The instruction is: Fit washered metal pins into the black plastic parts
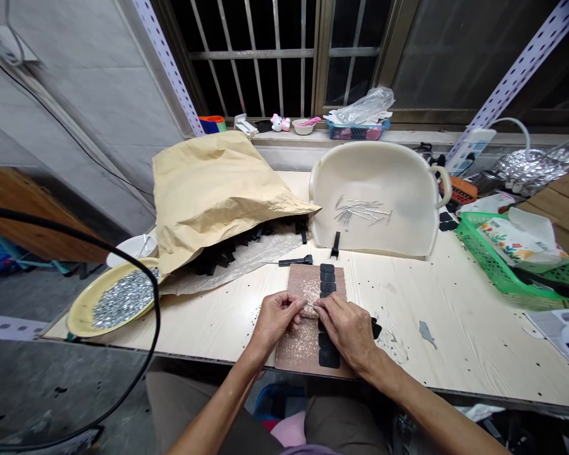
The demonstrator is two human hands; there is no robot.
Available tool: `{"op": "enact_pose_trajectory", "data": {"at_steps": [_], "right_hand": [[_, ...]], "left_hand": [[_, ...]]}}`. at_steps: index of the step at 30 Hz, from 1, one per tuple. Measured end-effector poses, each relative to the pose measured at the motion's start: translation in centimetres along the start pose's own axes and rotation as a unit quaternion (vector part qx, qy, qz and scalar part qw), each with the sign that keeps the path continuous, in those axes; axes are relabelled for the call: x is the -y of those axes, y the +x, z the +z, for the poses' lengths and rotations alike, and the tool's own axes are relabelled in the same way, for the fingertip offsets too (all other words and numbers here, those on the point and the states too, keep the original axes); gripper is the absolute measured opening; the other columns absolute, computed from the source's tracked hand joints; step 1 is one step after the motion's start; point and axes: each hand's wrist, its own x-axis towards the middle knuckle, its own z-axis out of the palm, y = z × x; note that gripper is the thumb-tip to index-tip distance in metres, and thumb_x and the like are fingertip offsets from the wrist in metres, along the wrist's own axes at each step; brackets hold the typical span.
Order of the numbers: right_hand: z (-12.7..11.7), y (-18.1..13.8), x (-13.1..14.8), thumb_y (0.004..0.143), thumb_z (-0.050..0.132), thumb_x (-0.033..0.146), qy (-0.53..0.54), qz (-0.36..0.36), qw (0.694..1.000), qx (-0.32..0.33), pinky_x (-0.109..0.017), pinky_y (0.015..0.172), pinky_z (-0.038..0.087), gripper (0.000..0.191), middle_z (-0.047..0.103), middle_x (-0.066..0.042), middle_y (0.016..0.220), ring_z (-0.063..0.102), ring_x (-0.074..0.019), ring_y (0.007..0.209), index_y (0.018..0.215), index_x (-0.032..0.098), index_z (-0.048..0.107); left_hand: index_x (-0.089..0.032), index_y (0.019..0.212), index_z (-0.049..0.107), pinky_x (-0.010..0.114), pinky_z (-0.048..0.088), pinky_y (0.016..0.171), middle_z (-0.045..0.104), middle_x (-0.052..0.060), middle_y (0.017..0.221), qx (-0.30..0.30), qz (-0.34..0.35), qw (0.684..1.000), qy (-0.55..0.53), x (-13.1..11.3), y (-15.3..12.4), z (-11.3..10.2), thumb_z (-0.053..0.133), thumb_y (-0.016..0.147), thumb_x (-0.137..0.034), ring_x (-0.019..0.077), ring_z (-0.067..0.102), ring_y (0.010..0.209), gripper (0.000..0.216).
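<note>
My left hand (279, 318) and my right hand (347, 327) meet over a worn brown board (298, 352), both with fingers pinched. A thin, light metal pin (310, 304) spans the gap between their fingertips. Down the board's right side runs a column of black pads (329, 351), partly covered by my right hand. Beyond my right palm a black piece (375, 328) sticks out; whether it is held or lies on the table is unclear. Just past the board's far edge are a black plastic clip-like part (296, 260) and another black part (335, 245).
A paper sack (213, 189) spills black parts at the back left. Beside it stands a yellow dish (80, 314) of small shiny metal pieces. Several metal pins lie in a cream tub (408, 208). A green basket (483, 265) is on the right; a black cable (157, 316) loops at left.
</note>
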Motion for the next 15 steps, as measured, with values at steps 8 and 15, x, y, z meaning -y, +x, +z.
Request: {"op": "enact_pose_trajectory", "data": {"at_steps": [8, 15], "right_hand": [[-0.02, 0.17, -0.13, 0.095, 0.04, 0.026, -0.03, -0.032, 0.999, 0.027, -0.023, 0.064, 0.039, 0.022, 0.059, -0.003, 0.085, 0.056, -0.0123, 0.071, 0.091, 0.02, 0.061], [0.5, -0.39, -0.3, 0.095, 0.04, 0.029, 0.053, -0.005, 0.997, 0.047, -0.019, 0.061, 0.039, 0.02, 0.06, -0.002, 0.086, 0.059, -0.0108, 0.072, 0.095, 0.021, 0.059]], "left_hand": [[-0.012, 0.065, 0.058, 0.017, 0.036, 0.038, 0.056, -0.002, 0.049, 0.016, -0.032, 0.999, -0.035, 0.59, 0.06, 0.01, 0.07, 0.069, -0.045, 0.0059, 0.046, 0.037, 0.035], [-0.012, 0.067, 0.057, 0.017, 0.037, 0.04, 0.056, -0.002, 0.05, 0.028, -0.035, 0.998, -0.049, 1.0, -0.24, -0.15, 0.069, 0.069, -0.046, 0.0056, 0.046, 0.037, 0.036]]}}
